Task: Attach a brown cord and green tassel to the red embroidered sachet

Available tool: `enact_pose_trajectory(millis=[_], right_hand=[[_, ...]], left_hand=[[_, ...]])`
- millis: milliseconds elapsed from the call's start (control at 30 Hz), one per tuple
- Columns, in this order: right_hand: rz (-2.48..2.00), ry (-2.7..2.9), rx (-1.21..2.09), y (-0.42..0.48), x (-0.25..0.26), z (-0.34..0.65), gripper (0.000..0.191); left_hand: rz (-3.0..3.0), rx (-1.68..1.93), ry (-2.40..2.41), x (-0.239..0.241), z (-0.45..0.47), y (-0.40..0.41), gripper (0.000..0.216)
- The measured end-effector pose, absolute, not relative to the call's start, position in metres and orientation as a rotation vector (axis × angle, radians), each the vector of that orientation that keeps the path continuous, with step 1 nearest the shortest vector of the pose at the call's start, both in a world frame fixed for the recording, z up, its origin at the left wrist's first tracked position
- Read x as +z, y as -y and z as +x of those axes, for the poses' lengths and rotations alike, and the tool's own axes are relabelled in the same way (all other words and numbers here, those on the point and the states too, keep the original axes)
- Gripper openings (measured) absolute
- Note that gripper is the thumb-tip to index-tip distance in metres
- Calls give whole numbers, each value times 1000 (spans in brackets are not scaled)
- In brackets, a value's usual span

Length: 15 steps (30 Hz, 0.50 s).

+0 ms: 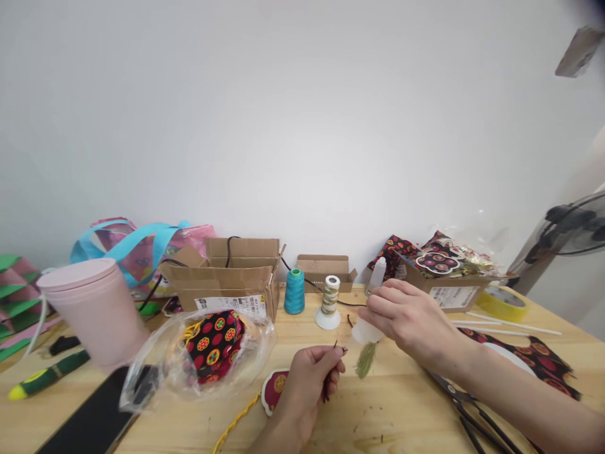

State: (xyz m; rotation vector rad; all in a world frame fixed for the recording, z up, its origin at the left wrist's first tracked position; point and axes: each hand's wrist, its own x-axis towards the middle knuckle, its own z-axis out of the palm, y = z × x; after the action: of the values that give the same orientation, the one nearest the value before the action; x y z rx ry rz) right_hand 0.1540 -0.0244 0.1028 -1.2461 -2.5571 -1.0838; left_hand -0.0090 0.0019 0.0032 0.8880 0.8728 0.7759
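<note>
Though the curled fingers of the right hand [406, 318], closed around it, cover its middle, a small white bottle [364, 330] shows at both ends: a narrow neck above the knuckles and a rounded, translucent base below. Whether the two are one piece cannot be told for certain. Its long axis runs near upright, the top leaning slightly right, above the wooden table [401, 403] and just in front of a striped thread spool [329, 295]. An olive-green tassel [365, 359] hangs right under the base, strands pointing down; how it is attached is hidden. The left hand [307, 381], lower and near, has thumb and forefinger pinched together on a thin dark cord [336, 346], its short tip sticking up toward the bottle and a loose end trailing below the fingers. A red patch [274, 388] is half covered by that hand, and scissors [466, 403] are cut off at the bottom edge.
</note>
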Motion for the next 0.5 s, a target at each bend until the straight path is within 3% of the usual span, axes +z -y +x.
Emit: enact_pose_trajectory(millis=[500], right_hand=[[-1252, 2627, -1105, 25, 105, 149, 16]], left_hand=[[891, 778, -870, 3, -10, -3, 27]])
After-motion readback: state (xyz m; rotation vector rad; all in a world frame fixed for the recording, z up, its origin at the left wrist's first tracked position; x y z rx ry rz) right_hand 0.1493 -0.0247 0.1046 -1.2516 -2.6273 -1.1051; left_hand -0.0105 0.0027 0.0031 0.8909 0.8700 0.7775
